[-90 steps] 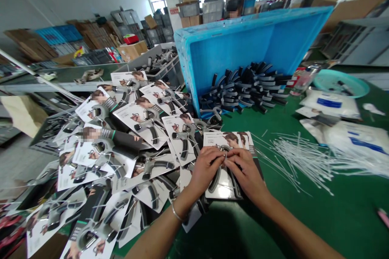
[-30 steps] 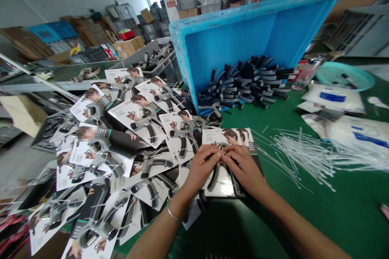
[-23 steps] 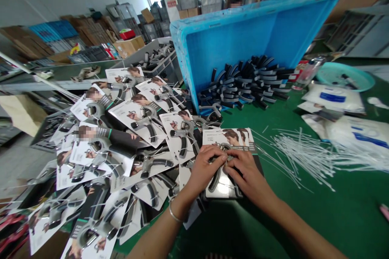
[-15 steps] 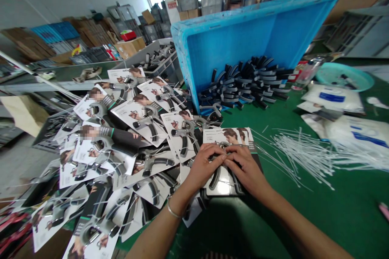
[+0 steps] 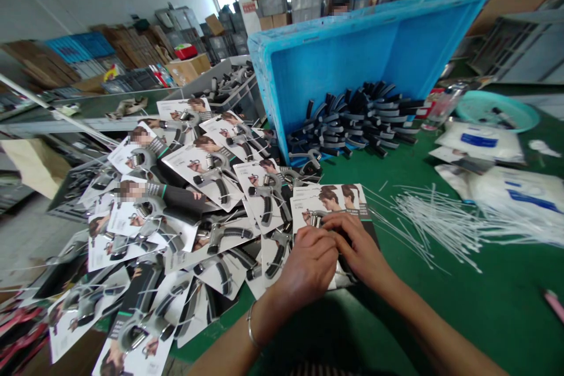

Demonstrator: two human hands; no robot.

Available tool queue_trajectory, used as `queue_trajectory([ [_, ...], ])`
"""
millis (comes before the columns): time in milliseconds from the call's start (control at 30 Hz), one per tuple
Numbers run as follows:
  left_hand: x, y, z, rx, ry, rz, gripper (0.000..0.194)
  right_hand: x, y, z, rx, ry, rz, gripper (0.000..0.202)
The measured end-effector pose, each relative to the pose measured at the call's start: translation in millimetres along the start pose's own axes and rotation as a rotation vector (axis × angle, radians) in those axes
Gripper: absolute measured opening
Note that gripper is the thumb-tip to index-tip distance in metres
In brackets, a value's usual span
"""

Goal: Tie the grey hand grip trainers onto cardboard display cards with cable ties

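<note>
Directly before me a printed card [image 5: 304,202] lies on the green table, with a grey hand grip [image 5: 315,217] on it, mostly covered by my hands. My left hand [image 5: 311,261] is closed over the lower part of the card, its fingers curled; what they hold is hidden. My right hand [image 5: 356,244] rests on the card's right side, fingers bent and touching my left hand; whatever is between its fingertips cannot be made out. A silver bangle [image 5: 250,324] circles my left wrist.
Many carded hand grips [image 5: 215,167] are heaped on the left. A blue crate [image 5: 326,59] on its side holds loose grips [image 5: 352,117]. White cable ties [image 5: 436,217], plastic bags [image 5: 480,140] and a turquoise tray [image 5: 529,114] are on the right. A person's head shows behind the crate.
My left hand has moved down and curled closed, turning its back upward. My right hand has shifted slightly; more of the grip's spring end shows above the hands.
</note>
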State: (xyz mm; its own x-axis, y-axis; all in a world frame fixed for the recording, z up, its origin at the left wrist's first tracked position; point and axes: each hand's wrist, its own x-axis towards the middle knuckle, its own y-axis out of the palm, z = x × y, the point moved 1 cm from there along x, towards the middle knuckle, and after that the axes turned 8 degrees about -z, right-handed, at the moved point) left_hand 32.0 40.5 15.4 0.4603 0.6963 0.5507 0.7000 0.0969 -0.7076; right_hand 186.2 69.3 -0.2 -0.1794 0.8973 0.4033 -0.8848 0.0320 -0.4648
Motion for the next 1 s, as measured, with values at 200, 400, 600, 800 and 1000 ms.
queue_trajectory([
  [200,0.4,-5.5,5.7,-0.161,-0.25,-0.206,0.008,-0.1,-1.0,1.5,-0.006,0.009,0.001,0.016],
  [400,-4.9,8.5,-11.1,0.141,-0.052,0.11,0.014,-1.1,0.2,-2.5,0.0,-0.015,-0.005,0.016],
  [600,-16.4,-0.9,-5.5,-0.015,-0.162,-0.074,0.013,-1.4,0.7,-2.1,0.001,-0.015,-0.013,0.014],
  [800,-36.4,-39.2,27.3,0.3,-0.33,-0.254,0.026,-1.4,-1.0,1.3,-0.011,-0.009,-0.002,0.014],
  [1000,-41.4,-38.8,37.7,0.38,-0.389,-0.007,0.033,-2.7,-1.2,1.4,-0.028,-0.02,-0.015,0.012],
])
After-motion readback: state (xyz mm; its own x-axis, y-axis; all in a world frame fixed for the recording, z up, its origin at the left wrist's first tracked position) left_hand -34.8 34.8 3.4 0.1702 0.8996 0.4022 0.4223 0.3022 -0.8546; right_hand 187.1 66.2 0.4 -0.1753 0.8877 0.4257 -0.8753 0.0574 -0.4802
